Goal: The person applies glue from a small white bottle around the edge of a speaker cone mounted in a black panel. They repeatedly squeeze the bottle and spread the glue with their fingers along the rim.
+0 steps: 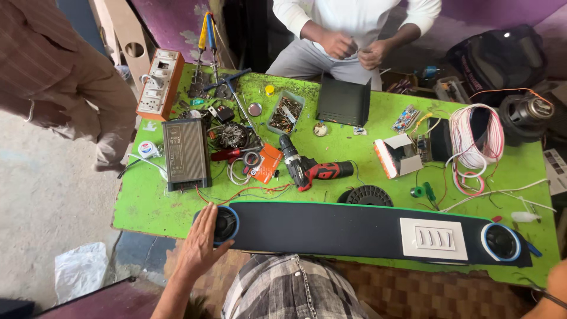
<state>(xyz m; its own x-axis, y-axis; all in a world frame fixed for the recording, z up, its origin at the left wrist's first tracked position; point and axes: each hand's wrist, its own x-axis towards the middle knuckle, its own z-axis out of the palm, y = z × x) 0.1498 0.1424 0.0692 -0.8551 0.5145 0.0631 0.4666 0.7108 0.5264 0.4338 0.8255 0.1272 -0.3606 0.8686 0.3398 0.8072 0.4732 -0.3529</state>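
- The right hand (558, 277) is nearly all cut off at the lower right corner; only a bit of wrist or forearm shows, so I cannot tell whether its fingers are spread or closed, or what it touches.
- The person's own body hides the near edge of the desk (142, 204); a checked shirt (289, 289) fills the bottom middle.
- The pile of small parts by the far left of the desk is too tangled to sort out piece by piece.
- The long black panel (331, 227) lies flat along the near edge of the desk, its long axis running left to right, face up.
- It has a blue-ringed round speaker (225, 224) at its left end, another (501, 242) at its right end, and a white vented plate (434, 238) right of middle.
- The left hand (201, 245) comes up from below, forearm slanting up and right, palm down, fingers straight and held together, pointing away from the person.
- It lies open and flat against the left end of the panel, fingertips beside the left speaker ring; it grips nothing.
- Just beyond the panel lie a red and black drill (310, 168), a black ribbed disc (366, 195) and a grey metal box (186, 153).
- A coil of white and red wire (472, 142) sits at the far right.
- Across the desk a seated person in white (354, 18) holds both hands together over something small; another person stands at the left.
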